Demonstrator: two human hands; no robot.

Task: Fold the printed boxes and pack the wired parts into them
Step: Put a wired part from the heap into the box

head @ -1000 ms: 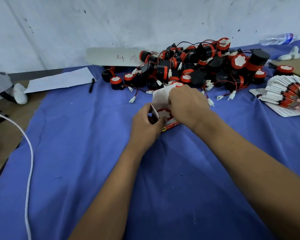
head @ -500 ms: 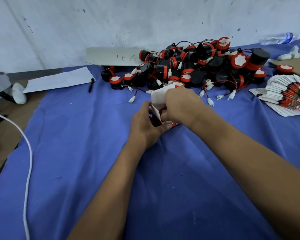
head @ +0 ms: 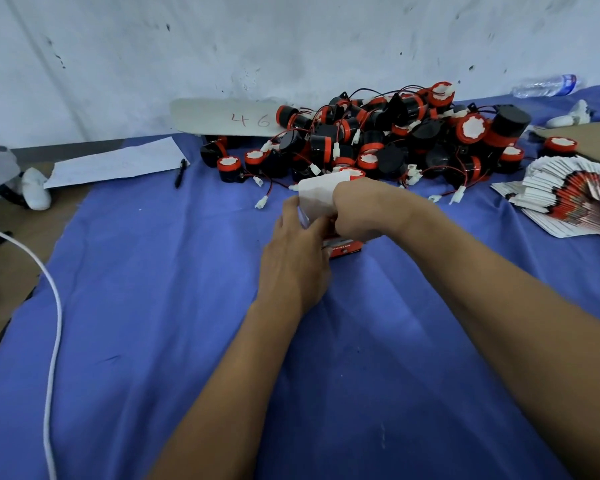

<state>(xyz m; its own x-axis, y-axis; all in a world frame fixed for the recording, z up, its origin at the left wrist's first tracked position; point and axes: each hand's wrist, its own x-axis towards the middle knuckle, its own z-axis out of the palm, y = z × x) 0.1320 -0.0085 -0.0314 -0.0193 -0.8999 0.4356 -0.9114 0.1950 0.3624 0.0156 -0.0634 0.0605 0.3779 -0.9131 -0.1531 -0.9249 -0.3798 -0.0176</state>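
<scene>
I keep my left hand (head: 297,258) gripping the box (head: 342,245) on the worktop (head: 153,306) near the parts (head: 378,140), while my right hand (head: 357,213) pinches its flap (head: 317,195); I tuck squarely.

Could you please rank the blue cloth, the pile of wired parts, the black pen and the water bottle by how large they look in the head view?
1. blue cloth
2. pile of wired parts
3. water bottle
4. black pen
The last two look similar; the bottle lies farther away.
</scene>
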